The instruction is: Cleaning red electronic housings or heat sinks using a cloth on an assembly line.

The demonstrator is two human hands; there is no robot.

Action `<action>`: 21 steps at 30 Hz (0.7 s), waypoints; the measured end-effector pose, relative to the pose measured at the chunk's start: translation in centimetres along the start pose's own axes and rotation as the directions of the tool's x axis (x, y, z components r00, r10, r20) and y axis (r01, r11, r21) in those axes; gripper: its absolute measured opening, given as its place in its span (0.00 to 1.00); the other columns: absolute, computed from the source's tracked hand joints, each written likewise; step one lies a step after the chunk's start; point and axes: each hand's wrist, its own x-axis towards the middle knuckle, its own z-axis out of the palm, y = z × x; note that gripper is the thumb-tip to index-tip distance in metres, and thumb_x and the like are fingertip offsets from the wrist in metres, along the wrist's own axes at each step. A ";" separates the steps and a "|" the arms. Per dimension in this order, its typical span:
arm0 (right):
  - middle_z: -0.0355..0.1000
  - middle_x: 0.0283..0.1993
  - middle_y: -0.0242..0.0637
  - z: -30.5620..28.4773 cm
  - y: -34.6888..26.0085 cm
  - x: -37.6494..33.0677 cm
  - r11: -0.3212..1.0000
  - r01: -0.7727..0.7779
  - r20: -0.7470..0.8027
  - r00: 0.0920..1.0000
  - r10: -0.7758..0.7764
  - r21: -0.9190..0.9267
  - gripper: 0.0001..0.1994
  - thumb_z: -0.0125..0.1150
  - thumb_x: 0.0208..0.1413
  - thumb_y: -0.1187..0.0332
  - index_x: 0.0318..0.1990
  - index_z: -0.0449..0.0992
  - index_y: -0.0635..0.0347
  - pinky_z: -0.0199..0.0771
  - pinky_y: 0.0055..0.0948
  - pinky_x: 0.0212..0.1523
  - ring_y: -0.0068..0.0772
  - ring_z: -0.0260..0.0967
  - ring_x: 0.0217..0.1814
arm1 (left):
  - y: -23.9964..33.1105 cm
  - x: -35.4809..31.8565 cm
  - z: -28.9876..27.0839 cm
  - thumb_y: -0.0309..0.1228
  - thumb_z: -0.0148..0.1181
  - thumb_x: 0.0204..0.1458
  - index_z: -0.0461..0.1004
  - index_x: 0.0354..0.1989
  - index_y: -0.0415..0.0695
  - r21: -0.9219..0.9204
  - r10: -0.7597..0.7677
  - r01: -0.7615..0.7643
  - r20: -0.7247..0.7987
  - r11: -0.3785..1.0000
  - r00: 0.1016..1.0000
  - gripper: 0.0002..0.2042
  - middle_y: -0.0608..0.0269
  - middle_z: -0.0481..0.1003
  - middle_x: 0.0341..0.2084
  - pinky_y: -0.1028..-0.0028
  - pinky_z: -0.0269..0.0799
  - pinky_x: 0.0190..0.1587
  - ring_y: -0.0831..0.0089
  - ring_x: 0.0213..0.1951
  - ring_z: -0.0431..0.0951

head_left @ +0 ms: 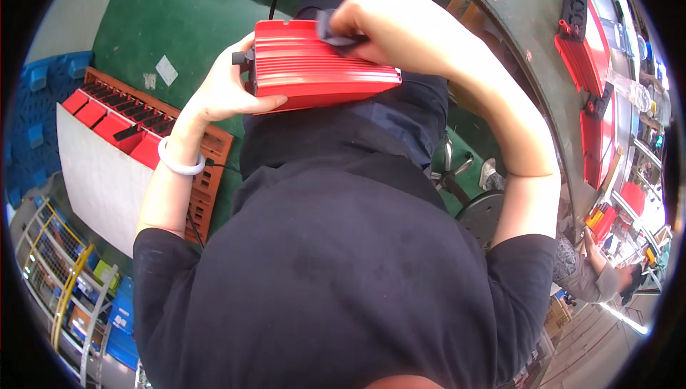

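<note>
A red metal case (304,67) with long cooling fins, shaped like a power inverter, is held above my lap. Its left end is dark, with a black knob or terminal sticking out. My left hand (227,89) grips that end, thumb along the near side and fingers behind it. In my right hand (364,21) a dark grey cloth (330,32) is bunched and pressed against the finned top toward the far edge. The fingertips under the cloth are partly hidden.
Left, an orange crate (214,182) holds several similar red cases (118,132) beside a white board (100,182); a blue pallet (43,117) lies beyond. Right, a workbench (514,25) carries more red cases (587,57). A stool (482,214) stands by my right side. Another person (589,275) works farther right.
</note>
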 end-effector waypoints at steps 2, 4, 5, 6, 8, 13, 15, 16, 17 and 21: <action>0.71 0.26 0.47 0.6 0.2 1.0 0.998 0.029 -0.076 0.997 -0.025 0.054 0.09 0.65 0.38 0.71 0.29 0.74 0.64 0.70 0.37 0.32 0.48 0.71 0.30 | -0.2 0.1 -0.3 0.28 0.73 0.30 0.63 0.57 0.40 -0.010 -0.021 0.021 -0.016 1.000 1.000 0.39 0.62 0.73 0.45 0.71 0.66 0.55 0.75 0.48 0.71; 0.71 0.25 0.47 0.4 0.6 0.9 0.998 0.026 -0.039 0.999 -0.024 0.058 0.10 0.65 0.38 0.71 0.30 0.75 0.64 0.70 0.36 0.32 0.47 0.71 0.29 | -0.3 0.0 -0.4 0.28 0.73 0.30 0.63 0.57 0.40 -0.026 -0.016 0.016 -0.003 1.000 1.000 0.38 0.62 0.73 0.45 0.71 0.66 0.55 0.75 0.48 0.71; 0.70 0.24 0.46 0.2 0.9 0.7 0.998 0.024 0.004 1.000 -0.025 0.062 0.10 0.65 0.38 0.72 0.31 0.75 0.64 0.70 0.36 0.31 0.46 0.71 0.28 | -0.5 -0.1 -0.4 0.27 0.73 0.30 0.63 0.57 0.40 -0.013 -0.006 0.006 -0.013 1.000 1.000 0.39 0.62 0.73 0.45 0.71 0.66 0.55 0.75 0.48 0.71; 0.68 0.22 0.45 -0.5 1.8 0.3 0.992 0.038 0.063 0.997 -0.045 0.118 0.11 0.65 0.39 0.73 0.32 0.74 0.65 0.70 0.32 0.30 0.38 0.70 0.25 | -0.6 -0.2 -0.4 0.27 0.73 0.30 0.63 0.57 0.39 -0.001 0.004 -0.004 -0.024 1.000 1.000 0.39 0.62 0.73 0.46 0.71 0.67 0.55 0.75 0.48 0.71; 0.73 0.29 0.34 -1.1 4.3 -1.1 0.937 -0.085 0.032 0.996 0.079 0.338 0.12 0.65 0.47 0.75 0.39 0.75 0.67 0.71 0.23 0.37 0.16 0.68 0.34 | -0.9 -0.6 -0.2 0.27 0.74 0.30 0.63 0.57 0.40 -0.027 -0.009 0.008 -0.041 1.000 0.999 0.39 0.62 0.72 0.46 0.71 0.68 0.54 0.75 0.49 0.71; 0.74 0.44 0.29 -0.3 6.4 -5.2 0.561 -0.164 -0.068 0.927 0.370 0.812 0.15 0.59 0.55 0.73 0.50 0.73 0.64 0.67 0.20 0.52 0.17 0.68 0.46 | -0.9 -0.7 -0.1 0.26 0.73 0.31 0.62 0.58 0.40 -0.058 -0.020 0.018 -0.041 0.998 0.999 0.40 0.62 0.72 0.46 0.71 0.71 0.51 0.74 0.49 0.71; 0.75 0.45 0.29 0.3 7.1 -6.1 0.465 -0.166 -0.057 0.901 0.429 0.870 0.14 0.58 0.57 0.71 0.51 0.73 0.62 0.66 0.20 0.53 0.18 0.69 0.47 | -0.8 -0.6 -0.2 0.26 0.73 0.31 0.62 0.58 0.40 -0.092 -0.033 0.029 -0.036 0.995 0.999 0.40 0.62 0.72 0.46 0.72 0.71 0.51 0.74 0.49 0.71; 0.75 0.45 0.29 0.3 6.8 -6.1 0.464 -0.167 -0.055 0.902 0.428 0.870 0.14 0.58 0.57 0.71 0.51 0.73 0.62 0.66 0.20 0.53 0.18 0.69 0.47 | -0.8 -0.6 -0.3 0.26 0.73 0.31 0.62 0.58 0.40 -0.077 -0.039 0.037 -0.031 0.996 0.999 0.40 0.62 0.72 0.47 0.72 0.71 0.51 0.74 0.49 0.71; 0.75 0.45 0.29 0.1 6.2 -6.2 0.417 -0.205 -0.014 0.885 0.465 0.886 0.14 0.58 0.57 0.70 0.50 0.73 0.62 0.66 0.20 0.53 0.18 0.69 0.47 | -0.8 -0.6 -0.3 0.26 0.73 0.30 0.62 0.58 0.40 -0.061 -0.046 0.044 -0.026 0.997 0.999 0.40 0.63 0.72 0.47 0.72 0.71 0.51 0.74 0.49 0.72; 0.71 0.33 0.15 1.4 5.4 -6.2 0.303 -0.161 -0.043 0.820 0.571 0.939 0.10 0.58 0.58 0.61 0.43 0.76 0.54 0.56 0.13 0.30 0.04 0.60 0.32 | -1.0 -0.6 -0.4 0.26 0.74 0.30 0.61 0.58 0.40 -0.063 -0.056 0.054 -0.025 0.997 0.998 0.40 0.63 0.72 0.46 0.72 0.72 0.50 0.74 0.49 0.72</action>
